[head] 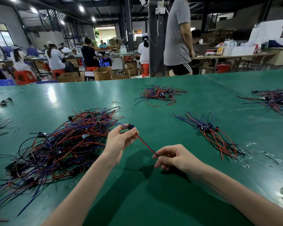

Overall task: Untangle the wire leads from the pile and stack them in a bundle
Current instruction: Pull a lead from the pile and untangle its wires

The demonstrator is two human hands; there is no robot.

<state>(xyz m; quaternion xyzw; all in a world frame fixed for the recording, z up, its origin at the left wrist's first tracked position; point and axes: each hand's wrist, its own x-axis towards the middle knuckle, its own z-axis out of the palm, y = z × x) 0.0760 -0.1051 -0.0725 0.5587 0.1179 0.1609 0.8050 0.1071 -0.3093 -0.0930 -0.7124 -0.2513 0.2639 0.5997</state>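
At frame centre, a lead (145,145) is pinched taut between left hand (118,141) and right hand (175,157), seemingly for straightening.

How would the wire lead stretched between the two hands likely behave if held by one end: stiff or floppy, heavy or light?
Probably floppy: the wire lead runs straight only where the left hand and right hand hold it at both ends, and leads in the pile curve loosely. Likely light: fingertip pinches carry it.
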